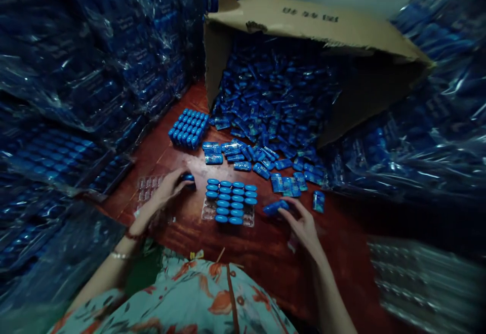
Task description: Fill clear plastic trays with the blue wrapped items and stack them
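Between my hands a clear plastic tray (248,217) lies on the red-brown floor, partly filled with blue oval containers (231,198) standing in rows. My left hand (170,188), left of the tray, has its fingers closed on a small blue container (188,177). To the right of the tray, my right hand (299,220) pinches another blue container (276,207) between thumb and fingers, its printed side partly showing. Loose blue containers (242,165) lie just beyond the tray.
An open cardboard box (322,20) on its side spills a heap of blue containers (277,101). A filled block (189,128) stands at the left. Clear trays (150,188) lie left, and stacked ones (429,278) right. Plastic-wrapped stacks (94,60) rise on both sides.
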A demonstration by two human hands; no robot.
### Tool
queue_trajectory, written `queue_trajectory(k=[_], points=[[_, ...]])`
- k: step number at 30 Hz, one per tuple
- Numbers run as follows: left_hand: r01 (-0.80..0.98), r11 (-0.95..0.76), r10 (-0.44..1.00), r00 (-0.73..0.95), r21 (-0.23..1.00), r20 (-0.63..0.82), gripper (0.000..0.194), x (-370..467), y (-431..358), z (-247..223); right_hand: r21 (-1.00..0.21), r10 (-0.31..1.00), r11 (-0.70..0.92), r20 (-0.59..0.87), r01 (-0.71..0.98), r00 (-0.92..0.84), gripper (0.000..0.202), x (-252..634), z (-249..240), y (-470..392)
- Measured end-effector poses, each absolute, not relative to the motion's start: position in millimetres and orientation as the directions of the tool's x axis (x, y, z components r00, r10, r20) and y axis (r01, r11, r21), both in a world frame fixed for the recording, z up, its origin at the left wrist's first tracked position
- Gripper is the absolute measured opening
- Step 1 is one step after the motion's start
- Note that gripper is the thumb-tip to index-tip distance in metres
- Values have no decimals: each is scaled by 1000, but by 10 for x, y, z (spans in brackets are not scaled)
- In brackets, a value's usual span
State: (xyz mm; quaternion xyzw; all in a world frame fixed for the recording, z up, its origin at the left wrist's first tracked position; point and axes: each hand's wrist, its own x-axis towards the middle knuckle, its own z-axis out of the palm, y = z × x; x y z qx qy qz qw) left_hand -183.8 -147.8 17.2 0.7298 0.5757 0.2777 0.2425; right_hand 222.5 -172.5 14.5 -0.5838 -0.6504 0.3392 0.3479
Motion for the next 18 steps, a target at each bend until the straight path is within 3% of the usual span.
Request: queue_trajectory(k=[3, 7, 12, 18], points=[[584, -64, 983, -101, 809, 151, 26, -1771, -1960, 157, -842, 978, 208, 196, 497, -77, 20, 1957, 76, -1978], [516, -32, 957, -230, 856, 175, 21, -1445, -2281, 143, -641, 881, 472, 321, 605, -346, 23, 1743, 89, -2018], [641, -282, 933, 11, 714, 359, 16, -1202, -2249, 106, -326, 733, 676, 209, 661, -647, 32, 1757, 332, -1851], [751, -458, 889, 386, 476, 246, 32, -1189, -2196, 148, -140, 629, 773, 32, 619, -777, 35, 1620, 523, -1745]])
